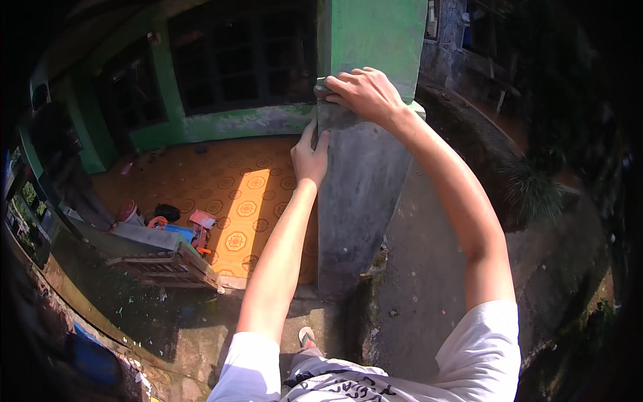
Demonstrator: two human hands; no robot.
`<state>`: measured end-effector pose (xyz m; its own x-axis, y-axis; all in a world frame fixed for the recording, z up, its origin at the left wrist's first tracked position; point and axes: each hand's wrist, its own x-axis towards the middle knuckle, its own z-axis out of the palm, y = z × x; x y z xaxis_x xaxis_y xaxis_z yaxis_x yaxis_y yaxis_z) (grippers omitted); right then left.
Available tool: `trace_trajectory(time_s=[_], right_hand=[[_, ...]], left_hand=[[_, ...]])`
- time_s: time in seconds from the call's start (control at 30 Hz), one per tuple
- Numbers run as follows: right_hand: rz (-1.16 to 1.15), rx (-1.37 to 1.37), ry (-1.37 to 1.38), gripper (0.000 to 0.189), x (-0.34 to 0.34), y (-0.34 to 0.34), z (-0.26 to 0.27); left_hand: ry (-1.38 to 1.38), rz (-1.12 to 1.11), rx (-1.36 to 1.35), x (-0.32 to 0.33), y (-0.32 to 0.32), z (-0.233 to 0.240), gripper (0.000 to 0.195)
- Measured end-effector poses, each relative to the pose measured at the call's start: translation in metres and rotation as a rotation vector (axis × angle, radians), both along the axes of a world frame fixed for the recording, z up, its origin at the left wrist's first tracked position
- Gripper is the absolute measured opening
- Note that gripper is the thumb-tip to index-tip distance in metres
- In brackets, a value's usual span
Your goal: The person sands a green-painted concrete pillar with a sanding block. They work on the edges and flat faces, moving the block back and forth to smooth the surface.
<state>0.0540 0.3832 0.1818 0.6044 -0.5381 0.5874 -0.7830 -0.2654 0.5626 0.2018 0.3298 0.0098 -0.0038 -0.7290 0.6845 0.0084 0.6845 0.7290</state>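
Observation:
A square pillar stands before me, with a green painted upper part (377, 37) and a bare grey cement base (356, 196). My right hand (364, 95) is at the top left corner of the base, its fingers curled over a small greenish-grey piece (320, 91). Whether this piece is loose or part of the pillar's ledge, I cannot tell. Lower down, my left hand (309, 158) rests against the base's left edge. Its thumb and fingers are apart, with nothing seen in them; some fingers are hidden.
Left of the pillar lies an orange patterned porch floor (246, 208). A low wall (145, 236), a wooden slatted rack (166, 269), a white bucket (131, 213) and colourful plastic things (203, 219) stand there. A concrete path (427, 251) runs along the right.

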Motion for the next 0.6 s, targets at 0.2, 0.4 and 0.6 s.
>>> trace_trajectory(time_s=[0.2, 0.4, 0.6], right_hand=[[0.236, -0.098, -0.17, 0.026, -0.013, -0.012, -0.029], [-0.122, -0.207, -0.345, 0.028, -0.168, 0.078, -0.019], [-0.015, -0.564, -0.801, 0.029, -0.14, 0.099, -0.068]], left_hand=[[-0.239, -0.139, 0.332, 0.025, 0.001, -0.072, 0.06], [-0.378, -0.052, 0.197, 0.101, -0.024, -0.049, 0.067], [-0.368, 0.366, -0.575, 0.044, -0.023, 0.044, 0.056]])
